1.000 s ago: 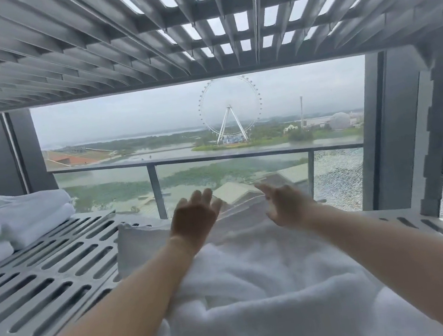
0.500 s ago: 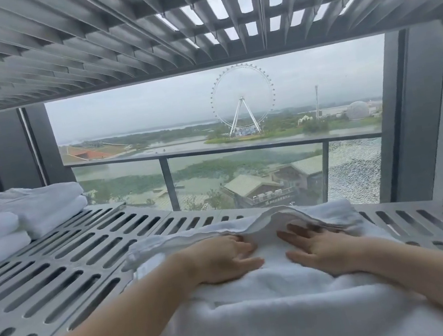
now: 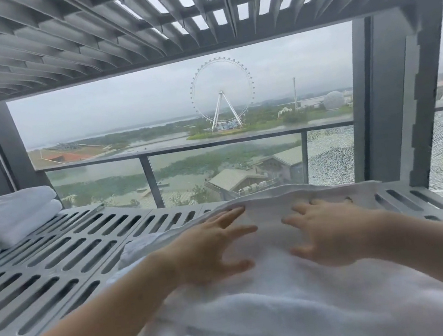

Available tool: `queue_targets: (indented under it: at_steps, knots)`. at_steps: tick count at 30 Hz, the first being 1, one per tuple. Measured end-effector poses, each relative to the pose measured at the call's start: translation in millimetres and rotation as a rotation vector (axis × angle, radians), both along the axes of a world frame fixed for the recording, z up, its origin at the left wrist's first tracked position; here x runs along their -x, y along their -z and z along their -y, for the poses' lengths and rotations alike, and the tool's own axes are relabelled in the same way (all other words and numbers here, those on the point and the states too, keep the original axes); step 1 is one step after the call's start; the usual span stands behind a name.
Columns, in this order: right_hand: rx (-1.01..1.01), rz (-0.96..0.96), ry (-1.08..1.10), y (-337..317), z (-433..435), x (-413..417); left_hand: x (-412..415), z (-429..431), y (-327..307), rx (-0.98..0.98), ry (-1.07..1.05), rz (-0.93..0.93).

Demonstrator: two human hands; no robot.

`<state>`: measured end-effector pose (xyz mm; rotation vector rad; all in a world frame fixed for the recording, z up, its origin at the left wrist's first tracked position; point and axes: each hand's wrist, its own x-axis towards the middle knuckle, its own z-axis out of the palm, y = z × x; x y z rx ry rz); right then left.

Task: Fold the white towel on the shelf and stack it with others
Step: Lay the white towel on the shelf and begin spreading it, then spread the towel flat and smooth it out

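We observe a thick white terry towel (image 3: 275, 297) lying on a grey slotted metal shelf (image 3: 65, 258), spread from the near edge of the view toward the shelf's far edge, where its far hem forms a raised, slightly rumpled border. The left hand (image 3: 211, 247) rests palm down on the towel's upper layer, left of centre, its fingers spread and extended flat; it grips nothing and only presses on the cloth. The right hand (image 3: 329, 234) lies palm down just beside it, to the right, likewise with fingers splayed and nothing clasped; the two hands are near each other but do not touch. Both bare forearms reach in from the lower corners of the view. At the left end of the same shelf, well apart from the towel under the hands, we note a stack of folded white towels (image 3: 8, 217), of which we can see at least two layers at the back and two rolled edges in front, partly cut off by the frame. A grey slatted metal shelf overhead (image 3: 82, 36) spans the top of the view. Behind the shelving we record a glass balcony railing (image 3: 228, 166) and, far off beyond water and greenery, a large white Ferris wheel (image 3: 222, 93).
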<state>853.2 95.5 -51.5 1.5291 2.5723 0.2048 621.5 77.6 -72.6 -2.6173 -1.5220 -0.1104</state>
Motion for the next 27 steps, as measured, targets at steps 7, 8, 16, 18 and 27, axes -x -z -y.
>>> queue_targets:
  at_steps: [7,8,16,18,27]
  knots:
    - [0.075,-0.188,0.003,19.6,-76.8,0.2,-9.5,-57.0,-1.0,0.224,-0.219,-0.043]
    - [0.101,-0.219,0.010,24.3,-83.6,0.0,-10.7,-62.6,2.6,0.241,-0.237,-0.019]
    - [0.117,-0.338,-0.108,44.6,-107.8,22.8,-11.1,-72.9,31.0,0.247,-0.264,0.027]
    - [0.152,-0.365,-0.209,52.7,-108.4,30.1,-8.3,-73.2,29.3,0.274,-0.263,0.045]
    - [0.076,-0.497,-0.235,54.3,-118.9,30.2,24.0,-85.8,12.3,0.135,-0.366,0.190]
